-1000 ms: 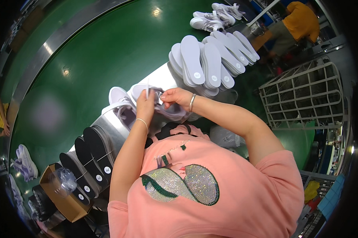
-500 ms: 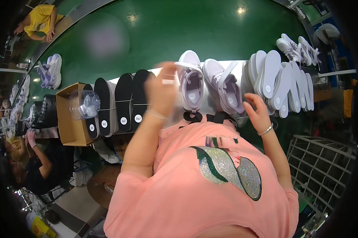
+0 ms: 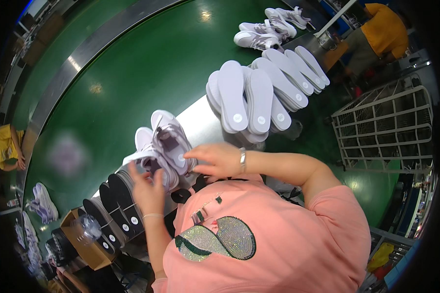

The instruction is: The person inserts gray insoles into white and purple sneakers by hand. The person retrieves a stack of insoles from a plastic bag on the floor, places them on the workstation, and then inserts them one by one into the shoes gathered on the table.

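Observation:
Two lilac-and-white sneakers lie side by side on the silver worktop [image 3: 200, 122] at the edge of the green belt. My right hand [image 3: 215, 158], with a bracelet at the wrist, grips the heel end of the right sneaker [image 3: 173, 141]. My left hand [image 3: 149, 188] is just below the left sneaker [image 3: 144, 158], fingers spread and fingertips touching its side. A fan of white insoles [image 3: 249, 97] lies beyond the shoes to the right. A row of black insoles [image 3: 117, 205] stands on edge to the left of my left hand.
A cardboard box [image 3: 85, 241] sits beside the black insoles. More sneakers [image 3: 264, 29] lie far up the green belt [image 3: 132, 73], others at the left [image 3: 41, 202]. A white wire rack [image 3: 386, 127] stands on the right. One person in orange [image 3: 383, 29], another in yellow [image 3: 5, 146].
My head has turned, so the whole scene swings. My left hand came down from above the sneakers to the left shoe's side; my right hand moved onto the right shoe.

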`<act>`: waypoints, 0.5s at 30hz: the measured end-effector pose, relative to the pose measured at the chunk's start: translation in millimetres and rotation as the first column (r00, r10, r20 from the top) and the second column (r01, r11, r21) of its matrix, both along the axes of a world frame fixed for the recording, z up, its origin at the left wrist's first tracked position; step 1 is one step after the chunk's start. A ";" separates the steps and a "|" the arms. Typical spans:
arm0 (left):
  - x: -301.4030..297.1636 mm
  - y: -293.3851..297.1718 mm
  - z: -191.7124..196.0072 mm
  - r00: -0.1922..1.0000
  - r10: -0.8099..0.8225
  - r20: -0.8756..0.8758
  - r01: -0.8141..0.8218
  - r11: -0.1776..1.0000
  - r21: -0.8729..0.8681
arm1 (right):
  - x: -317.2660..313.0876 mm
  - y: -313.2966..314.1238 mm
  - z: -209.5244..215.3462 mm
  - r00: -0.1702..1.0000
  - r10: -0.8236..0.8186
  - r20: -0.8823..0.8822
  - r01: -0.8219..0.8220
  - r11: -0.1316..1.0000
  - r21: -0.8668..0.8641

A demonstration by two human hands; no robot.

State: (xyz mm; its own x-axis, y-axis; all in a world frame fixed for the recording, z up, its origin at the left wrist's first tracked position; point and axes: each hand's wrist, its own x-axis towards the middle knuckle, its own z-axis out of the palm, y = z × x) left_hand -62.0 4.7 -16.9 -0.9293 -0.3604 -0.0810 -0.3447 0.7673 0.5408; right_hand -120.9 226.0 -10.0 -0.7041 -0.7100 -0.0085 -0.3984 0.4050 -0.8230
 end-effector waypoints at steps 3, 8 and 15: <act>-28.6 40.5 -24.8 0.955 -0.119 0.272 0.155 0.981 -0.116 | -48.9 58.8 29.1 0.932 -0.169 -0.320 0.144 0.985 -0.100; -66.2 26.1 -50.4 0.969 -0.068 0.237 0.087 0.994 -0.070 | -159.2 206.4 -0.3 0.639 -0.586 -0.499 0.712 0.696 0.095; -142.4 -57.8 -57.7 0.976 0.089 -0.201 -0.102 0.993 -0.057 | -267.2 305.3 -38.0 0.683 -0.385 -0.621 0.730 0.312 0.609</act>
State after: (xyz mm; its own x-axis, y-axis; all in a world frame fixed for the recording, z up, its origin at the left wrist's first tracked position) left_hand -204.5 -53.1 -74.6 -0.8854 -0.4468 0.1281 -0.3096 0.7725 0.5545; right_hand -388.1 531.3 -48.0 -0.9984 0.0573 0.0011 0.0572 0.9945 0.0879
